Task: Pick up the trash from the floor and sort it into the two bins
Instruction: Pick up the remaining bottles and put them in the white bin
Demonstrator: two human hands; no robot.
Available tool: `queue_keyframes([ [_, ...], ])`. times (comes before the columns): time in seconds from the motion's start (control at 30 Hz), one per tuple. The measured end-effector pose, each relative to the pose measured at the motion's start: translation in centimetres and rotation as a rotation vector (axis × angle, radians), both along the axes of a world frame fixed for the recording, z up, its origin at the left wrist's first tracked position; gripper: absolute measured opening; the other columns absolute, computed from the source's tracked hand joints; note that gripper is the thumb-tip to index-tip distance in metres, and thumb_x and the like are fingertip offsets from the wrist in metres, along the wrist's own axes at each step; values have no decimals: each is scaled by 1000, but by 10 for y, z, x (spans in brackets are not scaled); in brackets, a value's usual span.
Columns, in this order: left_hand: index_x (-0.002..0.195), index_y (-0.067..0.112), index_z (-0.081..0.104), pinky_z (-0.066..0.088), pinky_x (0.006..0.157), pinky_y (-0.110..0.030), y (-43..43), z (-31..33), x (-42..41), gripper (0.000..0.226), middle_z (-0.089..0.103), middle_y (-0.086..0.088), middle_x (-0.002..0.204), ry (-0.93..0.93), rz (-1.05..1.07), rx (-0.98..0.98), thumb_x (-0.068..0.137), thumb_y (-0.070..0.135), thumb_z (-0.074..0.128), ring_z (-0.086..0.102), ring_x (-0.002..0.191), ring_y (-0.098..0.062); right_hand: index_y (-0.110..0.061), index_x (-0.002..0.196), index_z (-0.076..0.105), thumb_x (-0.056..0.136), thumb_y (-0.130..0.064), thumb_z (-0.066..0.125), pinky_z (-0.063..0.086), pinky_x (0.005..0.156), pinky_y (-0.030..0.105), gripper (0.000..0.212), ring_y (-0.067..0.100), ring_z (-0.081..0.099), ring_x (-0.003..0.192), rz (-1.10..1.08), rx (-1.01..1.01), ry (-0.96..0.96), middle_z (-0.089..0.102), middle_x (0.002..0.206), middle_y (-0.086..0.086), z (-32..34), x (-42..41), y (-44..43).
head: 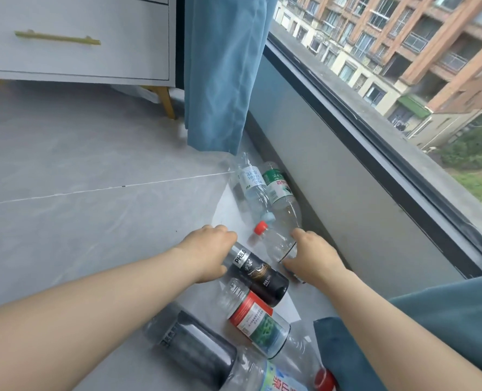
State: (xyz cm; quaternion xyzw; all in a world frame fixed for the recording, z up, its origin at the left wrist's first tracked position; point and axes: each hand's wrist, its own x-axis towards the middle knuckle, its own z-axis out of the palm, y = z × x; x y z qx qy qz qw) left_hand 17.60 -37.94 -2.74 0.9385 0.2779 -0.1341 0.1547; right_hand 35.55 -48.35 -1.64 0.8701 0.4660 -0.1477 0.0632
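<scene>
Several empty plastic bottles lie on the grey floor along the window wall. My left hand [210,251] is closed over the neck end of a black-labelled bottle [259,273]. My right hand [308,256] grips the base of a clear bottle with a red cap [273,241]. Beyond them lie a white-labelled bottle [252,187] and a green-labelled bottle [280,193]. Closer to me are a red-and-green-labelled bottle [258,323], a dark grey-labelled bottle [191,348] and one more bottle [279,380] at the bottom edge. No bins are in view.
A low grey wall [347,207] under the window runs along the right. Blue curtains hang at the top centre [220,80] and the lower right [445,320]. A white drawer cabinet [79,38] on yellow legs stands at the top left.
</scene>
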Motion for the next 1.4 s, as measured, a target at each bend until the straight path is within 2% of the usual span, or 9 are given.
queue_keyframes([
  [0.1, 120, 13, 44, 43, 98, -38, -1, -9, 5, 39, 46, -6, 125, -1, -15, 10, 86, 24, 59, 46, 119, -28, -12, 121, 44, 83, -30, 62, 42, 74, 31, 46, 33, 57, 103, -18, -18, 15, 52, 114, 10, -13, 5, -4],
  [0.27, 129, 19, 44, 43, 101, -41, 3, -25, 13, 50, 47, -1, 131, -2, -73, -3, 82, 24, 60, 45, 123, -26, -12, 132, 37, 82, -32, 64, 47, 84, 34, 61, 33, 56, 110, -62, -10, 44, 50, 123, 12, -26, 13, -7],
  [0.53, 127, 18, 44, 43, 97, -38, 0, -36, 24, 50, 46, -5, 126, 23, -73, 51, 82, 26, 65, 47, 119, -28, -12, 121, 44, 80, -39, 69, 45, 76, 32, 55, 27, 55, 105, -92, -11, 79, 57, 114, 9, -43, 22, -8],
  [0.77, 121, 19, 48, 44, 92, -34, 9, -33, 14, 50, 43, -3, 119, -26, -12, 29, 77, 32, 67, 45, 114, -26, -17, 121, 48, 75, -37, 69, 47, 74, 31, 55, 26, 58, 97, -101, 93, 48, 57, 107, 6, -35, 26, -7],
  [0.87, 122, 22, 49, 43, 91, -32, 15, -22, 6, 55, 43, -2, 117, -78, 14, 33, 73, 38, 69, 47, 111, -25, -17, 119, 47, 75, -39, 68, 41, 69, 29, 54, 26, 57, 95, -97, 125, 24, 56, 106, 5, -25, 25, -7],
  [1.0, 121, 22, 52, 46, 86, -32, 14, 1, -3, 60, 45, -1, 111, -123, 68, 33, 69, 45, 72, 53, 102, -25, -16, 116, 48, 75, -41, 68, 41, 68, 29, 52, 25, 56, 93, -82, 143, -12, 57, 105, 4, -6, 17, -9],
  [1.17, 114, 19, 52, 48, 81, -33, 0, 45, -14, 58, 49, -1, 108, -224, 103, 48, 66, 41, 76, 56, 96, -24, -17, 106, 49, 74, -41, 65, 39, 66, 29, 43, 24, 55, 88, -81, 213, -37, 58, 98, 3, 35, 1, -13],
  [1.27, 105, 21, 46, 45, 73, -31, -9, 72, -25, 56, 51, 3, 104, -346, 174, 23, 62, 39, 76, 54, 92, -22, -18, 96, 46, 73, -43, 64, 36, 61, 29, 38, 22, 52, 81, -85, 261, -42, 56, 90, 1, 61, -15, -19],
  [1.4, 105, 22, 48, 46, 76, -28, -13, 112, -38, 52, 49, 5, 105, -459, 274, -55, 63, 37, 75, 55, 92, -19, -22, 102, 48, 73, -43, 65, 43, 64, 29, 40, 21, 55, 85, -158, 337, 52, 59, 91, -2, 97, -32, -25],
])
